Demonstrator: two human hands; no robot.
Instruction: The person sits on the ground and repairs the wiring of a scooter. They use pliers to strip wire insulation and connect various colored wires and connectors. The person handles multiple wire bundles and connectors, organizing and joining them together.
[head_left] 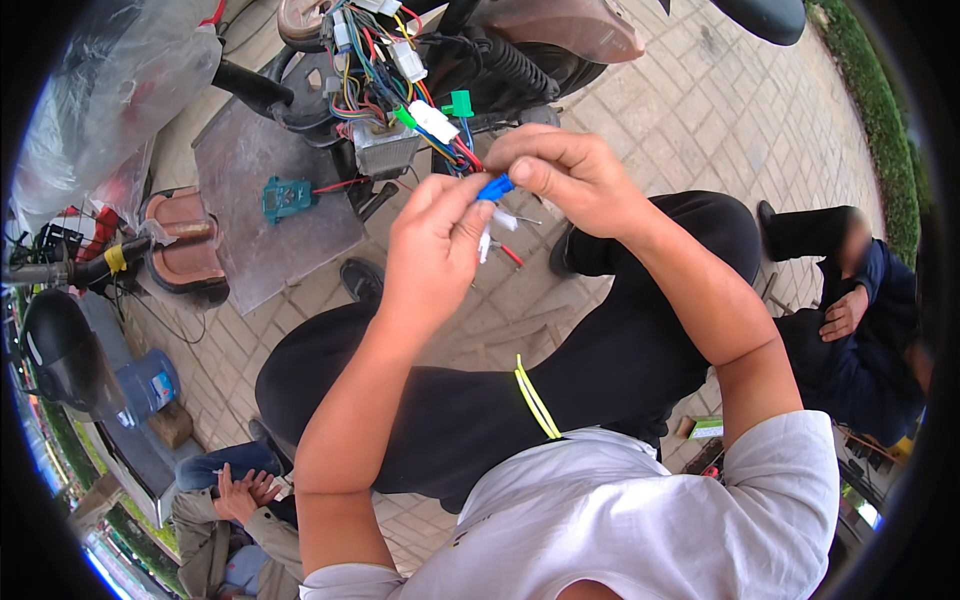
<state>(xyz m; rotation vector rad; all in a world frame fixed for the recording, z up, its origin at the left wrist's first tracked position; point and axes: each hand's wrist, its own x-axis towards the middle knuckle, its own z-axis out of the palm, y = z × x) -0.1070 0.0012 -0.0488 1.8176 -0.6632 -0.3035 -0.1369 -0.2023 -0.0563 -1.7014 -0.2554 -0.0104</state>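
Note:
Between my two hands is a small blue wire connector (494, 188). My left hand (440, 235) pinches its near end between thumb and fingers. My right hand (565, 175) grips the far end with thumb and forefinger. Red and dark wires (464, 156) run from just above my fingers up to a dense wiring bundle (375, 70) on a partly stripped scooter. A white connector (433, 122) and a green connector (459, 104) hang from that bundle. Just below the blue connector, white connector pieces (503, 222) show, partly hidden by my left hand.
A teal multimeter (287, 200) with a red lead lies on a grey board (235, 165) at the left. A red-handled tool (512, 256) lies on the paving below my hands. People sit at the lower left and at the right. A blue bucket (148, 383) stands at the left.

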